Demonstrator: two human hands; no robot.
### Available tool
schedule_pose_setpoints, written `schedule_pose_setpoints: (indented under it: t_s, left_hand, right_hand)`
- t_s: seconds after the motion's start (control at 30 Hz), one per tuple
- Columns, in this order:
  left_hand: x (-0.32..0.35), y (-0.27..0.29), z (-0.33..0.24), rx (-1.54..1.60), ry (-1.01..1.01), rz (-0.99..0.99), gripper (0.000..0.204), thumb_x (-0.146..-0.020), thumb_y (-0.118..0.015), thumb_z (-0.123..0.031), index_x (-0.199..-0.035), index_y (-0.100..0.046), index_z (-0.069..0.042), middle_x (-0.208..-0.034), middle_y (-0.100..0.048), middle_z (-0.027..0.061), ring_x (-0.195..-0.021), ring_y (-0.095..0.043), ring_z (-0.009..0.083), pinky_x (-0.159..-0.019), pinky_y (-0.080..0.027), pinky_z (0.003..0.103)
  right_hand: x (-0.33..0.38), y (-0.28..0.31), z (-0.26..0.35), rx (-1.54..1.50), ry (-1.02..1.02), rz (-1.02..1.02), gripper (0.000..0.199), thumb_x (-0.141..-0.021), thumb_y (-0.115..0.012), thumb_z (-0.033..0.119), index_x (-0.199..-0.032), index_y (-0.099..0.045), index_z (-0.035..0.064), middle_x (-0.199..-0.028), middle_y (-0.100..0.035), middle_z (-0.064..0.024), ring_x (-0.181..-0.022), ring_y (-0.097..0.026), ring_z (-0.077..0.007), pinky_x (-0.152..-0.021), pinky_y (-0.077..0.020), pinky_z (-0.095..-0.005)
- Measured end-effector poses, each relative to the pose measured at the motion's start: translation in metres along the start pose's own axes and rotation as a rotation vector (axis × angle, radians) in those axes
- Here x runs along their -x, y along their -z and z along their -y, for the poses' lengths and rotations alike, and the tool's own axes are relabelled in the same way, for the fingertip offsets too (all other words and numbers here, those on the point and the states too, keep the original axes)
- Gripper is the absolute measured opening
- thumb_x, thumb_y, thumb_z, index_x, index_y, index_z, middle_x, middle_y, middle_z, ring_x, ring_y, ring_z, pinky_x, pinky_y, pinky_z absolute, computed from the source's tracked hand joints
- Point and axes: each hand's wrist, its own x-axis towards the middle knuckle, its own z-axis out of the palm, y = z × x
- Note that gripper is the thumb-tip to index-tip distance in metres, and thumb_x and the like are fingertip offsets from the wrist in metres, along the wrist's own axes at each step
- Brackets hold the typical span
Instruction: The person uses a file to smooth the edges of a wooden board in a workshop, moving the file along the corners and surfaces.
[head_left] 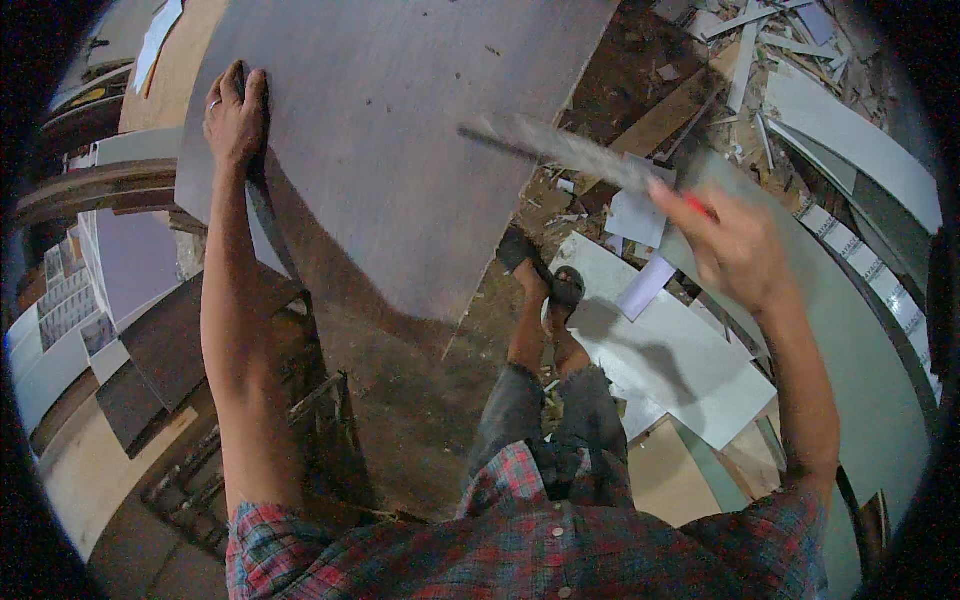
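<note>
A large greyish-brown wood board (400, 150) spreads across the upper middle, its right edge rough. My left hand (237, 120) rests on it near its left edge, fingers stretched and slightly apart, with a ring on one finger. Out to the right, my right hand (735, 240) is closed on the red handle of a handsaw (570, 150). The saw's blade points left over the board's right edge and is smeared by motion, so its teeth cannot be made out. Whether the blade touches the board I cannot tell.
My sandalled feet (565, 285) stand beside the board's right edge. Wood offcuts (740, 60) and scraps litter the floor at upper right. A white panel (680, 360) lies right of my legs, near a curved-looking grey-green sheet (870, 400). Stacked boards (150, 330) fill the left.
</note>
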Motion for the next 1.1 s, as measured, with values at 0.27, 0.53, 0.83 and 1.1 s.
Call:
schedule_pose_setpoints:
  t_s: [0.27,0.53,0.83,1.1]
  left_hand:
    - [-0.002,0.017,-0.035,0.107,0.032,-0.03,0.063,-0.101,-0.047,-0.054,-0.146,-0.053,-0.009,-0.148,-0.051,0.0204,-0.137,-0.048,0.0392,-0.114,-0.035,0.05]
    - [0.101,0.063,-0.228,0.515,-0.317,0.006,0.049,-0.083,-0.075,-0.031,-0.123,-0.064,-0.004,-0.127,-0.061,0.0165,-0.119,-0.056,0.04,-0.101,-0.041,0.051]
    - [0.143,0.085,-0.348,0.445,-0.103,0.03,0.023,-0.077,-0.084,-0.019,-0.097,-0.075,-0.012,-0.1,-0.068,0.0045,-0.097,-0.059,0.0267,-0.087,-0.043,0.043]
    - [0.18,0.112,-0.365,0.984,0.009,0.093,0.017,-0.078,-0.079,-0.002,-0.09,-0.068,-0.008,-0.09,-0.067,0.0081,-0.082,-0.062,0.0269,-0.074,-0.048,0.039]
  right_hand:
    - [-0.096,-0.019,-0.019,0.053,0.037,-0.067,0.075,-0.078,-0.065,0.001,-0.146,-0.055,0.0316,-0.081,-0.057,-0.0061,-0.066,-0.063,-0.0273,-0.057,-0.0559,-0.0393]
    - [0.012,-0.006,-0.004,-0.317,-0.343,-0.282,0.046,-0.091,-0.061,-0.008,-0.136,-0.064,0.0024,-0.083,-0.062,-0.0088,-0.069,-0.055,-0.0148,-0.062,-0.0437,-0.0254]
    - [0.072,-0.055,0.019,-0.543,-0.691,-0.389,0.042,-0.096,-0.059,-0.004,-0.138,-0.062,0.0001,-0.092,-0.07,-0.0083,-0.068,-0.054,-0.0088,-0.06,-0.0452,-0.0243]
    - [0.077,-0.061,-0.009,-0.737,-0.688,-0.35,0.042,-0.1,-0.056,0.0,-0.142,-0.057,0.0002,-0.092,-0.068,-0.0064,-0.063,-0.049,-0.0057,-0.055,-0.0425,-0.0222]
